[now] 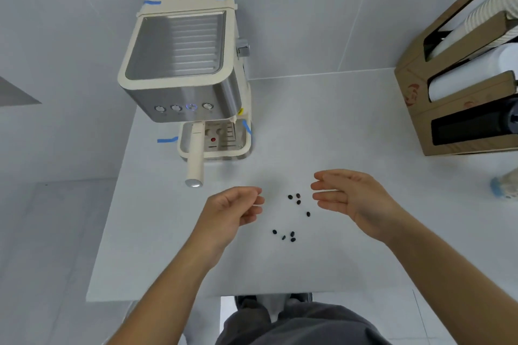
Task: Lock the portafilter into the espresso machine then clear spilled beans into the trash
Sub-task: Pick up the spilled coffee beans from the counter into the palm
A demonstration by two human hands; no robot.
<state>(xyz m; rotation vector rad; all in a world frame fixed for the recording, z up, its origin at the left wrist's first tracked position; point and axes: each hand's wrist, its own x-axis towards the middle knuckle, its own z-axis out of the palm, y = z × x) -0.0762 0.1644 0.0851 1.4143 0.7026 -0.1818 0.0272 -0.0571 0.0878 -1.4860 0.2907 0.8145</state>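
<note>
White tabletop (350,126) against grey tiled wall, head view looking down. Espresso machine (182,64) sits at 11 o'clock of the tabletop, cream and steel body, four buttons on the front, one lit blue, blue tape bits on its corners and base. Portafilter (195,154) is seated under the machine's front, cream handle pointing out toward 6 o'clock with a metal end cap overhanging the drip tray (215,148). Whether it is fully locked, cannot tell.

Spilled beans (293,216) lie loose on the tabletop centre, between both hands: three clustered at 12 o'clock of the scatter, one alone at 3 o'clock, four or so grouped at 6 o'clock. None touched.

Left hand (232,213) hovers at 9 o'clock of the beans, fingers loosely curled, grip released, holding nothing. Right hand (350,199) hovers at 3 o'clock of the beans, fingers extended toward 9 o'clock, palm facing inward, grip released, empty. Fingertips just beside the top bean cluster, apart from it.

Cardboard cup dispenser (448,92) at 2 o'clock holds stacked paper cups and black lids. Clear bottle with blue cap (504,185) partly cut off at 3 o'clock edge. Person's dark trousers and shoes (280,314) at 6 o'clock below the tabletop edge.
</note>
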